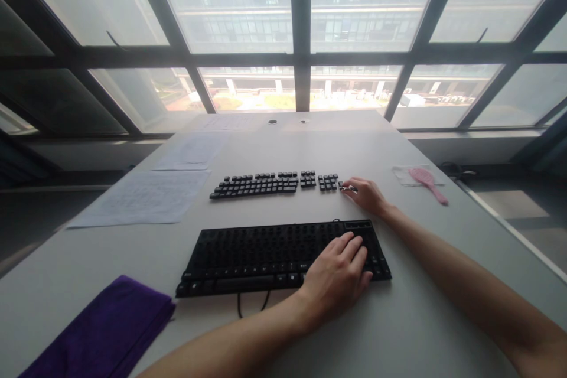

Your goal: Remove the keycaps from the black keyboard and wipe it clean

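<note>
A black keyboard (248, 254) lies on the white table in front of me. Its upper rows look bare of keycaps, while caps sit in the lowest rows and at the right end. My left hand (339, 271) rests over its right part, fingers stretched out and holding nothing. Beyond the keyboard, loose black keycaps (254, 186) are laid out in rows like a key layout. At the right end of these rows, my right hand (363, 194) pinches a small dark tool with a thin shiny edge, apparently a keycap puller (349, 189). A keycap (341, 184) is at its tip.
A folded purple cloth (101, 331) lies at the near left. Paper sheets (142, 198) cover part of the left side. On the right are a pink hairbrush (427, 183) and a clear plastic bag (401, 175). A cable (239, 306) loops out under the keyboard's front edge.
</note>
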`<state>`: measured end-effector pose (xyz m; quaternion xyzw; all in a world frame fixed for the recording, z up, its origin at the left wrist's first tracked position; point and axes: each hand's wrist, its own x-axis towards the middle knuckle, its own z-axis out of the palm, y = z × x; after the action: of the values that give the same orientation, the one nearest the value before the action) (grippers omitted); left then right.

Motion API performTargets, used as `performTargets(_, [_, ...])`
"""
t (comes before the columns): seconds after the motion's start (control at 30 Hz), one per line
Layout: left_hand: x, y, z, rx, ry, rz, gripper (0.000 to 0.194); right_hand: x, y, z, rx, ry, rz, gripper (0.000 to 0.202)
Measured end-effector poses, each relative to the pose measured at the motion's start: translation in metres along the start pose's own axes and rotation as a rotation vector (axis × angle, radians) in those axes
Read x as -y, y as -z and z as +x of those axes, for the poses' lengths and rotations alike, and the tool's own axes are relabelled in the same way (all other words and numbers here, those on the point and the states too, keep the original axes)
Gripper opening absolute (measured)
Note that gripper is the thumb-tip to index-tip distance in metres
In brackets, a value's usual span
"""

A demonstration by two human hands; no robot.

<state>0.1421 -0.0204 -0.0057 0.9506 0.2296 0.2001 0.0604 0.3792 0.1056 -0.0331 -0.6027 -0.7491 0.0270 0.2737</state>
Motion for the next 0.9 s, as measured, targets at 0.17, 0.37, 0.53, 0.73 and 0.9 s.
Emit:
performTargets(0.17, [0.001, -0.001, 0.0, 0.009, -0.002, 0.002, 0.043, 0.001, -0.003, 0.005, -0.007, 0.015, 0.004, 0.015])
performTargets(0.37, [0.0, -0.001, 0.0, 0.006, 0.001, 0.004, 0.042, 0.0, -0.006, 0.007, -0.019, 0.017, 0.009, 0.014])
performTargets(0.53, [0.001, -0.001, 0.0, 0.005, -0.006, 0.005, 0.043, 0.001, -0.007, 0.009, -0.037, 0.02, 0.001, 0.014])
performTargets(0.73, [0.001, -0.002, 0.0, 0.019, -0.008, 0.01, 0.043, 0.0, -0.006, 0.007, -0.062, 0.014, 0.053, 0.017])
performTargets(0.9, [0.0, 0.0, -0.001, 0.003, -0.001, 0.0, 0.044, 0.004, 0.008, 0.001, -0.279, -0.134, 0.112, 0.02])
